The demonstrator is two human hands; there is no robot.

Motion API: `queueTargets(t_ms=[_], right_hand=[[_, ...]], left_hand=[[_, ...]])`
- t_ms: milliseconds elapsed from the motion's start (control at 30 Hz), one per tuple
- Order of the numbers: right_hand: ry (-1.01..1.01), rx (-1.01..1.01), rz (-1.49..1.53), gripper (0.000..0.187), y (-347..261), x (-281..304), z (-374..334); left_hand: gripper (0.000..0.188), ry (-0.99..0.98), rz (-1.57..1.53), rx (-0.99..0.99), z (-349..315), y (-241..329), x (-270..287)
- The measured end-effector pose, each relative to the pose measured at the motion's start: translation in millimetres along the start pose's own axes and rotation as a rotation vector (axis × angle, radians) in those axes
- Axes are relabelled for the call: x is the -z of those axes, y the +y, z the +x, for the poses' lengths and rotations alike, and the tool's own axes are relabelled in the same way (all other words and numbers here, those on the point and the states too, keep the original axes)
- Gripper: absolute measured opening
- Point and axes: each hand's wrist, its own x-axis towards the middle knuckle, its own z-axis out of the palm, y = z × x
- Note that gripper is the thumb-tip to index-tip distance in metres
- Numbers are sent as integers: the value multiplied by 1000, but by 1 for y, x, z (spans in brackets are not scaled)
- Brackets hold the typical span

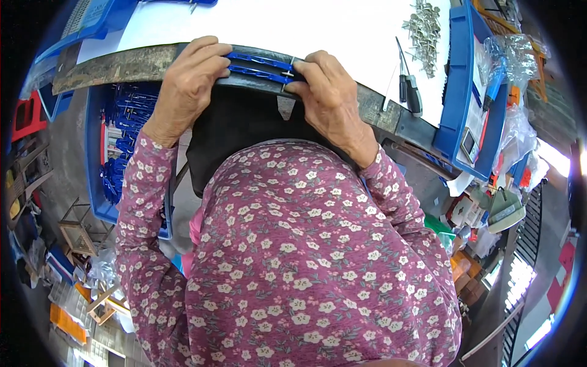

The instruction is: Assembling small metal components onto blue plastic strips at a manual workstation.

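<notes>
Two long, narrow blue strips (260, 65) lie side by side at the near edge of the table. My left hand (194, 72) has its fingers closed around their left ends. At the right ends, the thumb and fingers of my right hand (327, 82) pinch the strips, where small silver metal pins (287, 73) stick out. The fingertips hide part of each end. Right of my right hand lie a screwdriver with a black and grey handle (413, 95) and a thin tool with a dark handle (402, 88).
A heap of metal pins (423, 37) lies on the white tabletop (293, 24). At the right stands a blue tray (452, 79) with a bag and a small device. Below the table's left side, a blue crate (95, 159) holds many similar blue strips (125, 122).
</notes>
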Motion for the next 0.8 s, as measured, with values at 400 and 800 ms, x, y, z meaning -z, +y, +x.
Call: queueTargets(t_ms=[400,800], right_hand=[[45,165,96,19,-34,-72,64],[-1,42,61,25,-3,-1,3]], left_hand=[[15,16,154,140,-36,-42,72],[18,-7,38,-32,-3,11,17]])
